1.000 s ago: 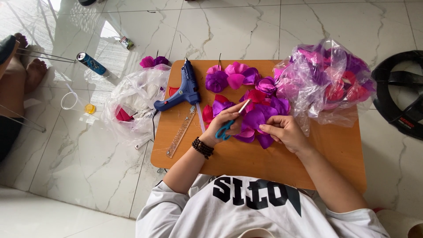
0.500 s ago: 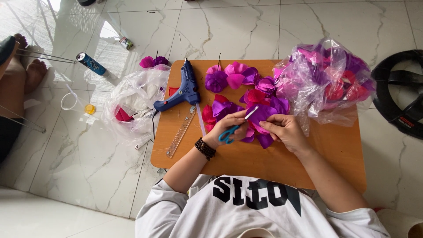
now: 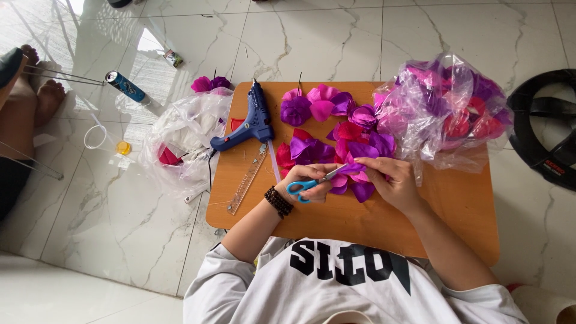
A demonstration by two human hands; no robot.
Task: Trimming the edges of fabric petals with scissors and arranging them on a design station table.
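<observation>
Since a moment ago the scissors [image 3: 312,182] have tipped lower, their blades now lying flatter and pointing right into the petal [image 3: 353,170] rather than angling up over the pile. Left hand [image 3: 311,183] is clenched around the blue scissor handles, fingers through the loops, a dark bead bracelet [image 3: 279,201] on its wrist. Right hand [image 3: 390,183] pinches the purple petal at the blade tips, thumb and fingers closed on it, just above the board [image 3: 456,204]. That petal sits at the near edge of a heap of loose petals [image 3: 327,147] in purple, pink and red, spread over the middle of the wooden board. A blue glue gun [image 3: 249,123] lies on the board's left part, nozzle toward the far edge, and a clear ruler [image 3: 246,180] lies slanted just below it. On the right a clear plastic bag [image 3: 447,114] stuffed with more petals rests partly on the board. Another clear bag [image 3: 180,141] lies on the marble floor [image 3: 108,228] beside the board's left edge, with a can [image 3: 125,86] farther left. Someone else's bare feet [image 3: 42,90] show at the far left.
</observation>
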